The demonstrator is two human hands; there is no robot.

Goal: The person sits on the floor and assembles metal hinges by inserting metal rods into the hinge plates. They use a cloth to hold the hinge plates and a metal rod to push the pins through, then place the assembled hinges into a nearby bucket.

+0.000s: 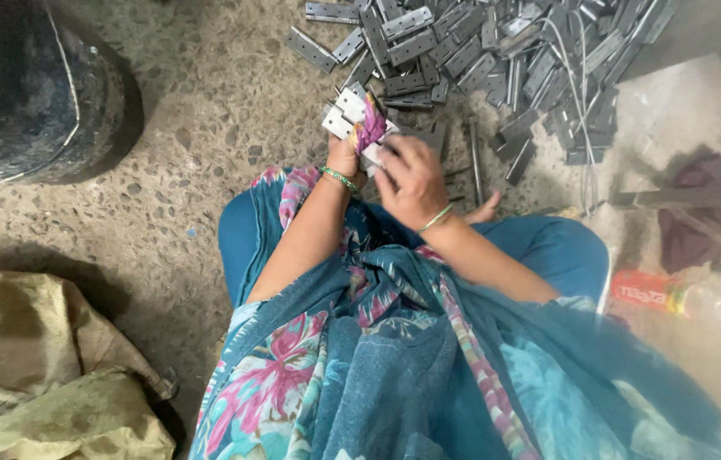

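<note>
Speckled floor [207, 128]; hands [403, 175] clasp metal hinges [345, 112]

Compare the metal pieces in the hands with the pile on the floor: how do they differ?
The held pieces are a small, gathered stack gripped in the left hand, with a pink cloth wrap at the fingers; the pile is large, loose and scattered at all angles. The held pieces look brighter, the pile mostly darker grey. The right hand touches the held pieces; nothing touches the pile. Both look like flat hinge-like metal plates.
</note>
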